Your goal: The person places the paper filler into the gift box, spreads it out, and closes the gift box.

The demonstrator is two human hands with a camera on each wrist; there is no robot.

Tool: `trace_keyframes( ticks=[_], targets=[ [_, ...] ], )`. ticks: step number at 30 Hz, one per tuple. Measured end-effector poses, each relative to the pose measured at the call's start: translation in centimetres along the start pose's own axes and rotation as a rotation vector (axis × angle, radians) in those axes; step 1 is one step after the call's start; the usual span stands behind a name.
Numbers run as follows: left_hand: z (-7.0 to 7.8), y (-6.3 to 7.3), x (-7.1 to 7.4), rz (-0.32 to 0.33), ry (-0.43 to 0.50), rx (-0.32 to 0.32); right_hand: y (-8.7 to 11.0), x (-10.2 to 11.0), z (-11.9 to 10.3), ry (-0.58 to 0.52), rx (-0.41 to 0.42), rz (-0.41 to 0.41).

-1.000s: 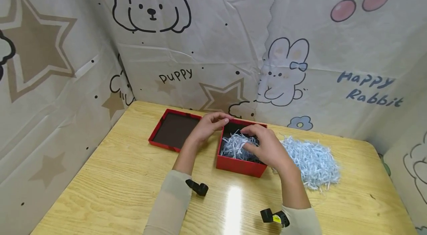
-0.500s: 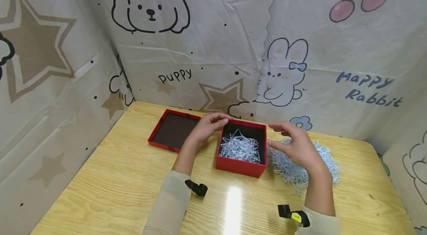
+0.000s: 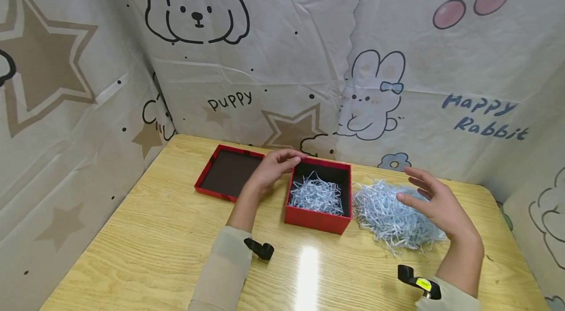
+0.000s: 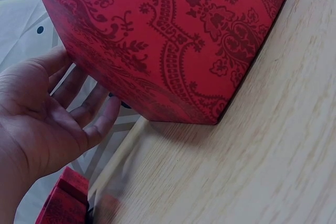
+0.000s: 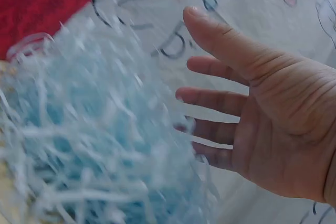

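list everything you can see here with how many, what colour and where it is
table: 1, yellowish wood, under the other things
backdrop: number of pieces unclear, off-white with cartoon prints, around the table
box: 1, red with dark inside, standing uncovered on the table
lid: 1, red with dark inside, left of the box
inner shreds: one heap, pale blue-white, inside the box
shred pile: 1, pale blue, right of the box
wrist devices: 2, black, one at each wrist
sleeves: 2, beige, on the forearms
left hand: 1, at the box's far left corner
right hand: 1, by the shred pile's right side
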State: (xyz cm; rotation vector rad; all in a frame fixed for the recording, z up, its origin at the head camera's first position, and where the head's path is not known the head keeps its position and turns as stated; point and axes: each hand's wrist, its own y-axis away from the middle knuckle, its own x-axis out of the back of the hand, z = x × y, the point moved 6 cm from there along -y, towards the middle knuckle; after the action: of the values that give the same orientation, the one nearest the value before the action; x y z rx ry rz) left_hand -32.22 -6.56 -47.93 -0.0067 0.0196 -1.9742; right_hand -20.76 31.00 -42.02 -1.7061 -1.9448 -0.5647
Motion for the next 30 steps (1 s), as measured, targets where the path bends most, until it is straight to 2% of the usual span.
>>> trace_keyframes(
  ticks=[4, 8, 14, 21, 30],
  targets=[
    [0.0, 0.0, 0.0, -0.001, -0.003, -0.002, 0.5, 0.7, 1.3, -0.007, -0.035, 0.014],
    [0.1, 0.0, 0.1, 0.007, -0.024, -0.004, 0.4, 0.5, 1.4, -0.018, -0.015, -0.015],
    [0.1, 0.1, 0.1, 0.017, -0.029, -0.003, -0.3, -0.7, 0.7, 0.0, 0.031, -0.061],
    [0.0, 0.1, 0.1, 0.018, -0.023, 0.001, -1.4, -2.3, 0.2, 0.101, 0.038, -0.085],
    [0.1, 0.1, 0.0, 0.009, -0.022, 0.003, -2.2, -3.7, 0.4, 0.113, 0.078, -0.096]
  ],
)
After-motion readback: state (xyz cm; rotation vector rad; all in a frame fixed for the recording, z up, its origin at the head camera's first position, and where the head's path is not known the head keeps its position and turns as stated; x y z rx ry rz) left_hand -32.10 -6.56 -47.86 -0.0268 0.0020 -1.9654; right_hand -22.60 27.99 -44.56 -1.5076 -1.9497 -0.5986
